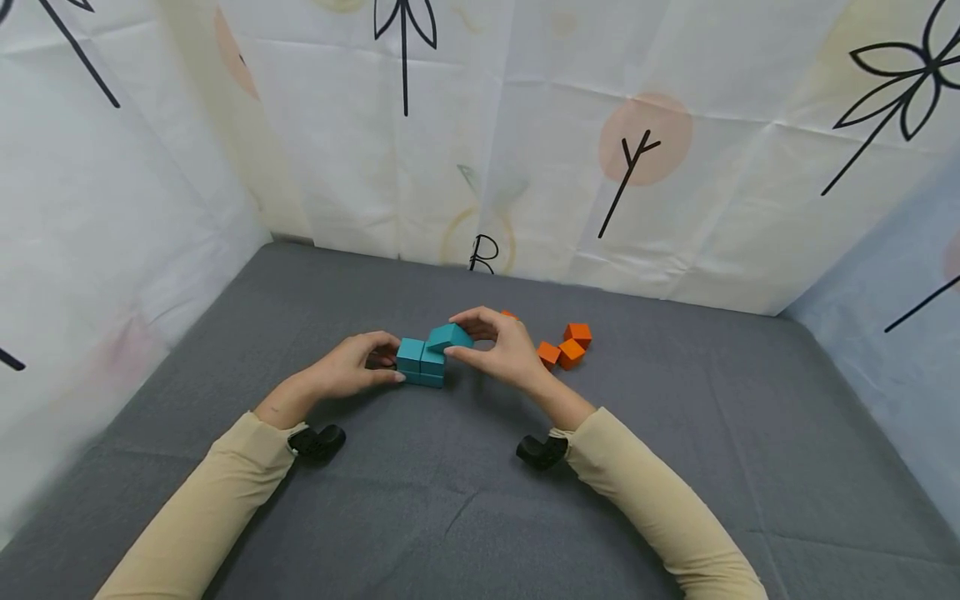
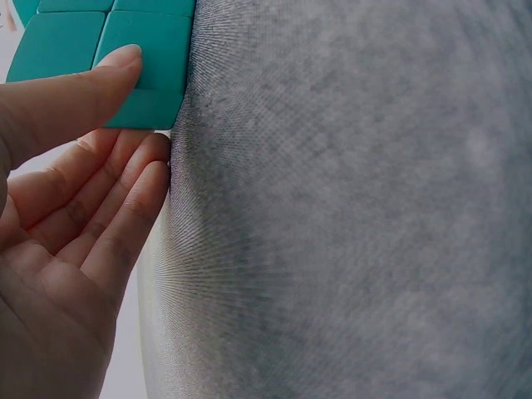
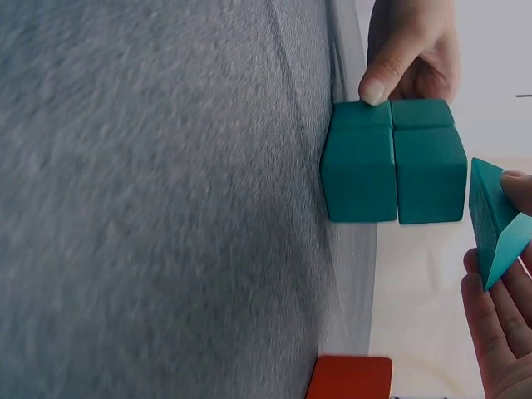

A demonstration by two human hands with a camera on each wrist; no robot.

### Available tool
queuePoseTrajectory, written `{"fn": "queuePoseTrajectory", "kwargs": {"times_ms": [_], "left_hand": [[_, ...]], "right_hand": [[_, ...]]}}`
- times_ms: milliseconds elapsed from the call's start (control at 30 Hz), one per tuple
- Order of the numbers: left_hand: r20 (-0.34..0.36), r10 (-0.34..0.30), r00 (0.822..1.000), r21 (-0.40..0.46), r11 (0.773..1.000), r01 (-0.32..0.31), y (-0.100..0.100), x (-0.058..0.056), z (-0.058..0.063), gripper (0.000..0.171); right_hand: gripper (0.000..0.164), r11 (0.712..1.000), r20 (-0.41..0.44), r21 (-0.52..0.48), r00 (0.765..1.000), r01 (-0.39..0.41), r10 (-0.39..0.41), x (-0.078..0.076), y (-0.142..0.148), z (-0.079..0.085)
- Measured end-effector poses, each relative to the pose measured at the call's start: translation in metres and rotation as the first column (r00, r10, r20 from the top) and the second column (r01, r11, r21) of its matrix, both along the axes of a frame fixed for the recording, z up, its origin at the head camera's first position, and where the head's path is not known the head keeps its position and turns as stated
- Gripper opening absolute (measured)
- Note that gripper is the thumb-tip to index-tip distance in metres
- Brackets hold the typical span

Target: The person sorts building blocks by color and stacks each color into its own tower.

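Where I see the left hand (image 1: 348, 367) grip: stacked teal box-shaped blocks (image 1: 411, 357)
Right hand (image 1: 501, 348): pinches a teal wedge-shaped block (image 1: 447, 337) just above
Orange cube-like blocks (image 1: 572, 354): on grey cloth-covered worktop (image 1: 420, 517)

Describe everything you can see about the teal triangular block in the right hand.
The teal triangular block is a smooth, plain wedge, perhaps painted wood or plastic. The right hand pinches it above the stacked teal blocks; the right wrist view shows a narrow gap between them. The hand hides part of it, and its exact tilt is unclear.
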State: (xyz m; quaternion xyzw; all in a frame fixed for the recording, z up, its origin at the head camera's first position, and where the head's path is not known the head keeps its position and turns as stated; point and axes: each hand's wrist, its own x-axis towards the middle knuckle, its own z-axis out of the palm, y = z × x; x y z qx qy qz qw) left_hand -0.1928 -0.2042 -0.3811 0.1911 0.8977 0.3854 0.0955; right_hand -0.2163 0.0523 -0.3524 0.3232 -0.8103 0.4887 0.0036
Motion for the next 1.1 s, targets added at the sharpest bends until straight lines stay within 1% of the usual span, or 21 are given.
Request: {"fn": "queuePoseTrajectory", "kwargs": {"times_ms": [233,567,667,833,1100], "left_hand": [[0.008,-0.006,1.0,0.006,1.0,0.005,0.0,-0.001,0.001,0.038],[0.005,-0.009,1.0,0.008,1.0,0.009,0.001,0.0,0.002,0.036],[0.002,-0.014,1.0,0.008,1.0,0.014,0.0,-0.001,0.001,0.036],[0.012,-0.004,1.0,-0.001,1.0,0.004,0.0,-0.001,0.0,0.035],[0.017,0.0,1.0,0.003,1.0,0.0,0.0,0.0,0.0,0.035]], "right_hand": [[0.037,1.0,0.017,0.001,0.999,-0.027,0.027,0.002,-0.011,-0.001],[0.036,0.998,0.003,-0.013,0.998,-0.066,0.066,0.002,-0.022,-0.001],[0.036,0.998,0.001,-0.001,0.998,-0.068,0.068,0.002,-0.025,-0.001],[0.037,0.998,-0.005,0.018,0.998,-0.067,0.068,0.002,-0.029,-0.002],[0.038,0.997,-0.001,0.02,0.998,-0.07,0.07,0.002,-0.031,-0.005]]}}
